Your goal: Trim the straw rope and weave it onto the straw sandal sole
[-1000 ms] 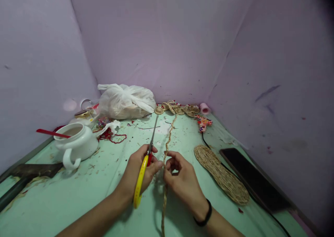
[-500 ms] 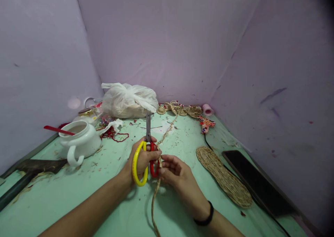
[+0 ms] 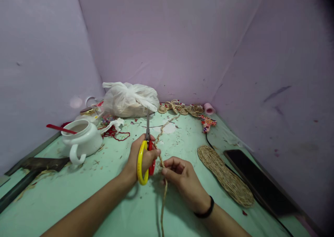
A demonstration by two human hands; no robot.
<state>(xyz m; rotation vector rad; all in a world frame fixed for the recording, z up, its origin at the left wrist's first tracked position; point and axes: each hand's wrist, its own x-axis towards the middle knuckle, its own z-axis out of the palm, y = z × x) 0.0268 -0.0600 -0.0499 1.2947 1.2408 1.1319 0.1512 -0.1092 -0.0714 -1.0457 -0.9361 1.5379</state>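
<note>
Cord (image 3: 161,161) between hands (image 3: 184,181); scissors (image 3: 140,164) left-held

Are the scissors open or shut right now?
Shut, as far as this angle shows: the scissors are in the left hand, and their blades appear as one narrow strip with no visible gap.

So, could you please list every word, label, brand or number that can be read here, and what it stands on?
No text can be read anywhere in this picture.
Yellow scissors handle: faint marks, too small to tell whether they are letters or numbers.
White pot: no lettering visible.
Dark flat slab: no lettering visible.
</note>
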